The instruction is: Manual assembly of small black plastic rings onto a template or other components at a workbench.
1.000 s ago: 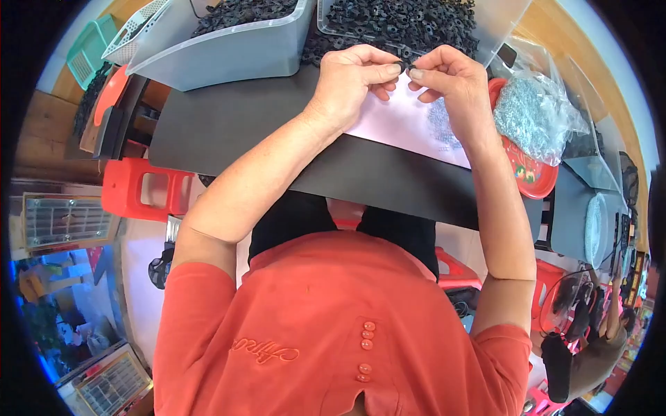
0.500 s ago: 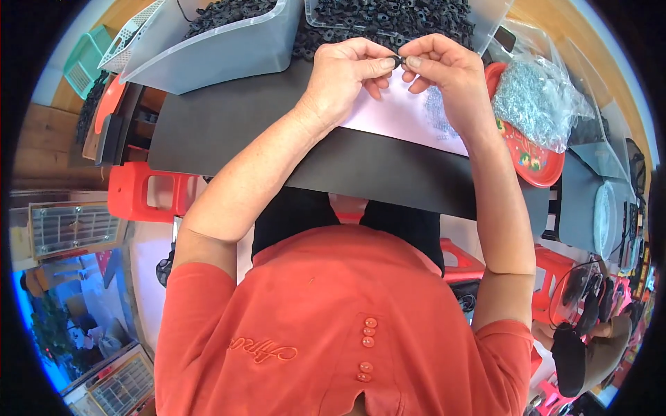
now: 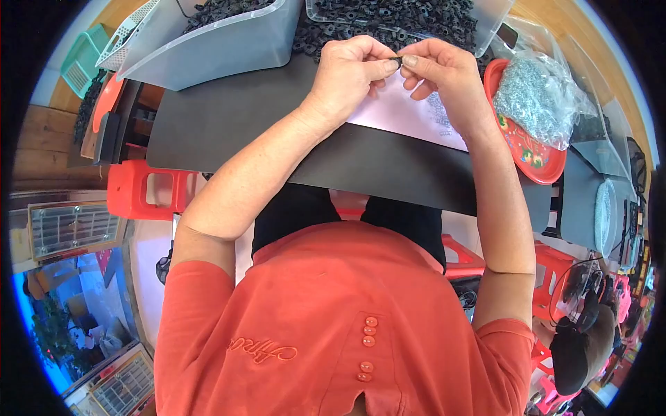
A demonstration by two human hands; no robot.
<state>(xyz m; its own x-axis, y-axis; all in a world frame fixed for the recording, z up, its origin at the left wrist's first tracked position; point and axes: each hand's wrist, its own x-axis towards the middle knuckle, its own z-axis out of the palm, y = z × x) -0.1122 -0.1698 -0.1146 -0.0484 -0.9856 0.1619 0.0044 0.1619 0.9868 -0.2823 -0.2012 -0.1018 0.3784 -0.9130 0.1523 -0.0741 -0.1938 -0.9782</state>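
Above the far part of the black table (image 3: 229,125), my two hands meet fingertip to fingertip. Between them is a small black part (image 3: 399,61), mostly covered by the fingers; its exact kind cannot be made out. My left hand (image 3: 352,73) pinches it between thumb and forefinger, the other fingers curled beneath. My right hand (image 3: 447,80) pinches its other side in the same way. Below the hands lies a white sheet (image 3: 402,114), with small pale pieces (image 3: 438,111) scattered near the right wrist.
A clear bin (image 3: 229,59) of black parts stands at the far left. More black parts (image 3: 395,17) are heaped at the back. To the right, a bag of small clear-blue pieces (image 3: 534,97) rests on a red tray (image 3: 548,166). A red stool (image 3: 128,191) stands left of the table.
Both hands stay together at nearly the same spot. The small black part appears turned, and the fingers have shifted slightly around it.
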